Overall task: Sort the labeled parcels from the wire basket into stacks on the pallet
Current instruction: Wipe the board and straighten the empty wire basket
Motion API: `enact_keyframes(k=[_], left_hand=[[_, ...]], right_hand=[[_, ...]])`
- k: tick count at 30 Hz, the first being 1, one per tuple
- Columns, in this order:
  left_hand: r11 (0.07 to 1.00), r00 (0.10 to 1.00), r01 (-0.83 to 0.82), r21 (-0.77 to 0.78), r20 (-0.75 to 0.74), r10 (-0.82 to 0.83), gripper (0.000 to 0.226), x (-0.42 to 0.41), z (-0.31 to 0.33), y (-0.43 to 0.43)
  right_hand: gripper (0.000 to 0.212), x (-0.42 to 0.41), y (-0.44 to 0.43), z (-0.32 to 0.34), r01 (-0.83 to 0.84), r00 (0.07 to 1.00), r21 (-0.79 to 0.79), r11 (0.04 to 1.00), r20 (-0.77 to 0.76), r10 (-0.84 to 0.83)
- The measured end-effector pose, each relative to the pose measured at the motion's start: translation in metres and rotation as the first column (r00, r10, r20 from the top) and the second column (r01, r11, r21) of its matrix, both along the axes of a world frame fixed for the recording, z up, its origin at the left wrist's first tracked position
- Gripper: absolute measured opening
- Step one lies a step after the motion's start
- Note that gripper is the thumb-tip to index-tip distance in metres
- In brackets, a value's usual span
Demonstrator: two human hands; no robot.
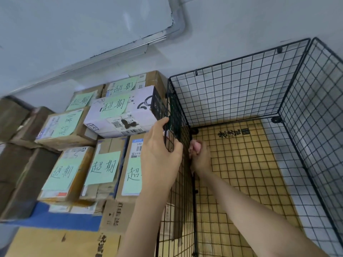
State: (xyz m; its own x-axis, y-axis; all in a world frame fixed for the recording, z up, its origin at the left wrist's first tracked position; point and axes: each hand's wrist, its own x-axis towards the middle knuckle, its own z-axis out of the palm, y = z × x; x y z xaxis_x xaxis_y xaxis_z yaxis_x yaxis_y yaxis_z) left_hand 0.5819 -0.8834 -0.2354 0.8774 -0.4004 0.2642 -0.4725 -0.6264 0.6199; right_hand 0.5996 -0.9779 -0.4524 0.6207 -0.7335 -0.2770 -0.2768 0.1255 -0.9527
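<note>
Head view: my left hand (159,154) grips the top edge of the basket (241,80) on its left wall, thumb over the wire and fingers curled round it. My right hand (200,156) is inside, low against that same wall. Its fingers are curled, but I cannot tell whether they hold the wire or nothing at all.

The parcels (104,167) sit in stacks on the pallet (55,219), just left of the basket, green labels facing up. I see none left inside, only a cardboard sheet (241,164) on the basket floor, so I judge the sorting nearly or fully done.

My worry is the white parcel (120,115). It lies tilted on top of a stack with its end right against the wall I am holding. If I pull or rock that wall, I expect the parcel to slide or tip off and perhaps take a neighbour with it.

The wall looks thin and clipped at the corners, so a hard tug could spring a joint. My right fingers could also get pinched in the mesh if the wall flexes.
</note>
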Motion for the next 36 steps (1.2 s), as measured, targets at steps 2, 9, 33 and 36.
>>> enact_keyframes(k=[2, 9, 33, 36], left_hand=[[1.000, 1.000, 0.004, -0.010, -0.011, -0.004, 0.049, 0.000, 0.000, 0.002], [1.000, 1.000, 0.013, -0.010, 0.019, -0.012, 0.044, -0.008, 0.010, 0.003], [1.000, 0.999, 0.021, 0.024, -0.037, -0.020, 0.046, -0.115, 0.010, 0.098], [1.000, 0.998, 0.023, 0.016, -0.060, -0.022, 0.046, -0.115, 0.010, 0.098]], right_hand=[[0.031, -0.001, -0.001, 0.012, 0.025, 0.994, 0.017, 1.000, 0.106, -0.026], [0.029, 0.005, 0.002, 0.129, 0.044, 0.883, -0.063, 0.997, 0.470, -0.010], [0.018, -0.085, 0.056, 0.062, -0.098, 0.976, 0.033, 0.995, 0.198, 0.090], [0.021, -0.087, 0.062, 0.102, -0.064, 0.944, -0.010, 0.998, 0.323, 0.064]])
